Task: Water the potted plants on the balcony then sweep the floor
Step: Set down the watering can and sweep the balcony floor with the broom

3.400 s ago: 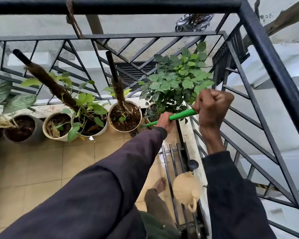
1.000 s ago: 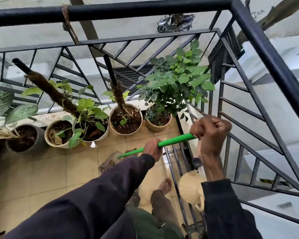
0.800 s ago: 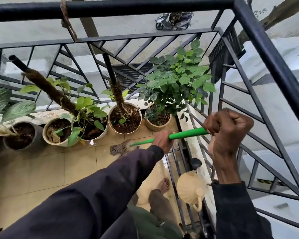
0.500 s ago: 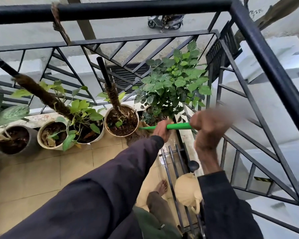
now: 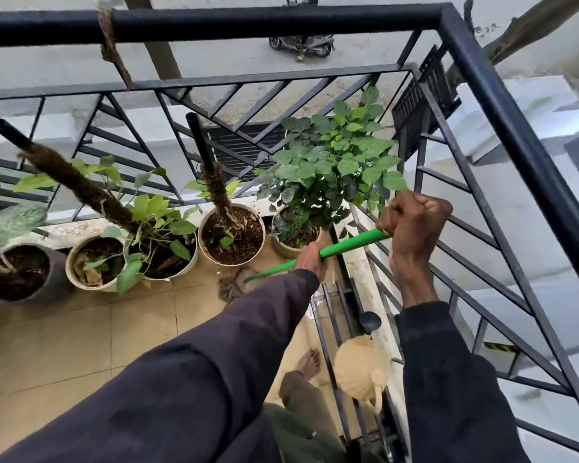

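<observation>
At frame centre, I see left hand (image 5: 310, 259) gripping green broom handle (image 5: 348, 243), right hand (image 5: 415, 222) fisted round its top, bristles (image 5: 233, 285) on tiles (image 5: 81, 329).

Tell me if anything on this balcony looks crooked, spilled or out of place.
The moss pole leans far to the left over its white pot, while the other pole stands nearly upright. The tiles by the right-hand railing look wet, perhaps spilled water. Nothing else stands out.
</observation>
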